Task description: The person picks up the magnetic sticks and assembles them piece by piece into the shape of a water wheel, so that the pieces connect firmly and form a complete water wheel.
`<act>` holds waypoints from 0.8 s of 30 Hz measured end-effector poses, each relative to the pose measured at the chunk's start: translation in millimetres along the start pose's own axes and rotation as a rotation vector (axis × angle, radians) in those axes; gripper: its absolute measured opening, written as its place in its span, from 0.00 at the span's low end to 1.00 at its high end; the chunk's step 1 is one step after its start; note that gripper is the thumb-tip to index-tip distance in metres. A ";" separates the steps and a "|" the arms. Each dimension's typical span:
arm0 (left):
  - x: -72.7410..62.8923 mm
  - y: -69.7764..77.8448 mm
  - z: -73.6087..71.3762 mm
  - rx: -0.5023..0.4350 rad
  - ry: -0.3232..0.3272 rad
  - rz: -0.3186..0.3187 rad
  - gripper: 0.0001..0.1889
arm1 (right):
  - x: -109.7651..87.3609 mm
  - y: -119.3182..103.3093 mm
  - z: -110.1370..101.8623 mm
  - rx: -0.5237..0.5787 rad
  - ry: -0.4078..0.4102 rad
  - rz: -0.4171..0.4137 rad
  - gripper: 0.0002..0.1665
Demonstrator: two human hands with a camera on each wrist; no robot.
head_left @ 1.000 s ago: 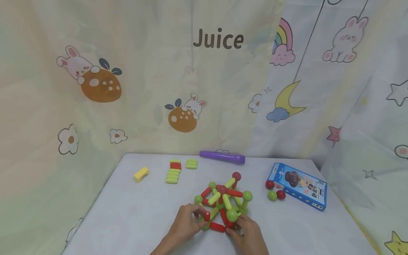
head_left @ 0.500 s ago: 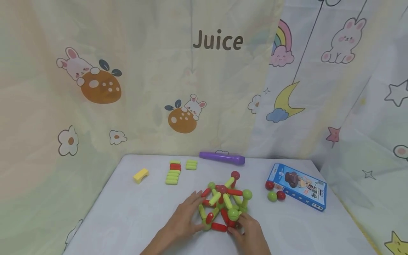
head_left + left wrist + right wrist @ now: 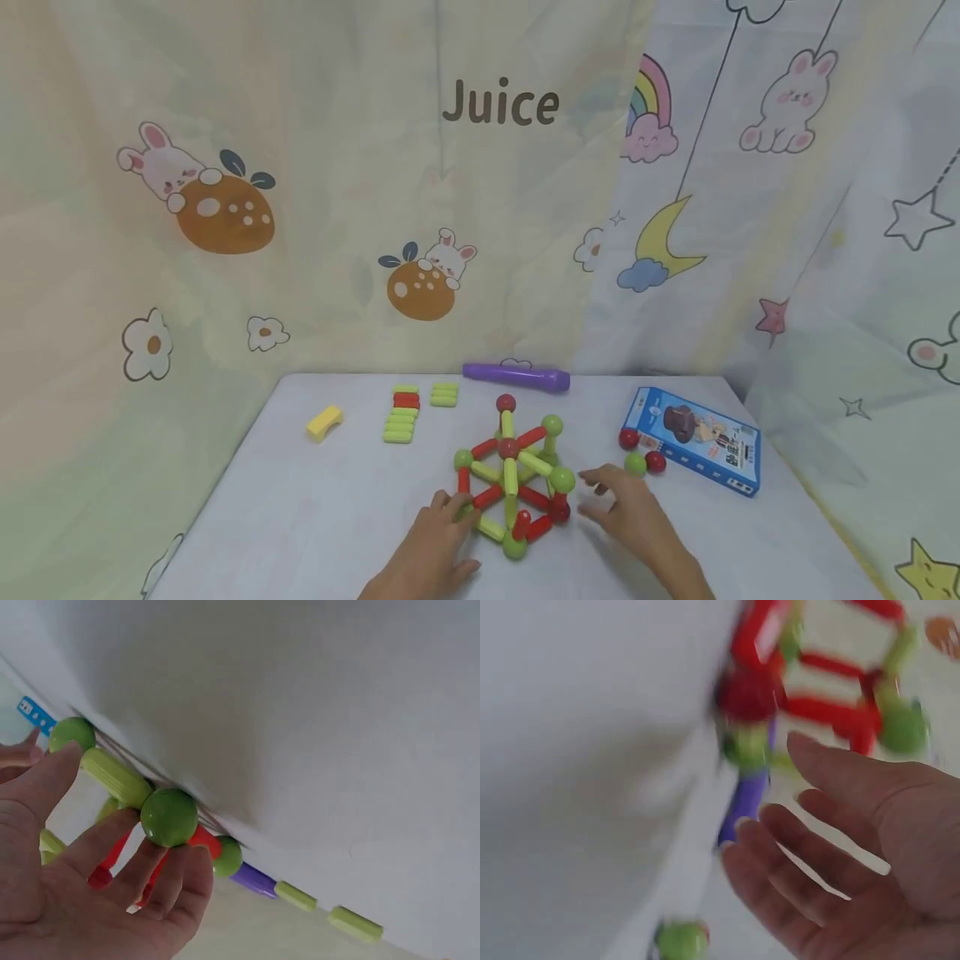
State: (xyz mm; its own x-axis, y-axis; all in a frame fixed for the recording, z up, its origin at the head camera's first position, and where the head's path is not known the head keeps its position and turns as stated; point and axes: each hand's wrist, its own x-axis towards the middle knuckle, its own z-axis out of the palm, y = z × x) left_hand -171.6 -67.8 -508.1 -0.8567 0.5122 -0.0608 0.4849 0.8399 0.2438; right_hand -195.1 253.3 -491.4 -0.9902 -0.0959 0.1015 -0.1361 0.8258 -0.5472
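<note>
A frame of red and yellow-green magnetic sticks joined by red and green balls stands on the white table, its central red ball [image 3: 508, 448] raised in the middle. At its front, a red stick [image 3: 522, 524] rises from a green ball [image 3: 514, 547], its upper end free. My left hand [image 3: 431, 542] is at the frame's left corner. In the left wrist view its fingers touch a green ball [image 3: 169, 817] there, not curled round it. Off the frame's right side, my right hand [image 3: 630, 508] has its fingers spread, holding nothing; the right wrist view is blurred.
Loose sticks [image 3: 400, 419] lie in short rows at the back. Behind them are a purple microphone-shaped tube [image 3: 517, 377] and, leftward, a yellow arch block [image 3: 325, 423]. A blue box [image 3: 701, 437] lies at the right, with loose red and green balls [image 3: 635, 463] beside it.
The frame has turned, bringing a different corner to the front. My right hand has let go and moved away right. My left hand, earlier at the red stick, now touches the left corner.
</note>
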 end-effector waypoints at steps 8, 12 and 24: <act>-5.2 4.6 2.6 0.000 -0.007 0.032 0.30 | 15.6 69.7 -42.8 -0.321 0.151 -0.040 0.29; -5.2 7.0 1.2 0.006 -0.031 0.026 0.31 | 19.6 82.4 -42.0 -0.337 0.092 -0.033 0.29; -3.6 8.0 1.9 0.000 -0.055 0.004 0.31 | 23.1 83.8 -43.4 -0.305 0.053 0.055 0.26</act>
State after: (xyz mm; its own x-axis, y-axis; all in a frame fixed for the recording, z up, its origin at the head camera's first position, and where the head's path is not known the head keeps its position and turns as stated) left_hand -164.3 -62.5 -507.7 -0.8437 0.5247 -0.1131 0.4883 0.8378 0.2444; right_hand -228.0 344.4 -498.8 -0.9917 -0.0234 0.1264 -0.0583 0.9584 -0.2793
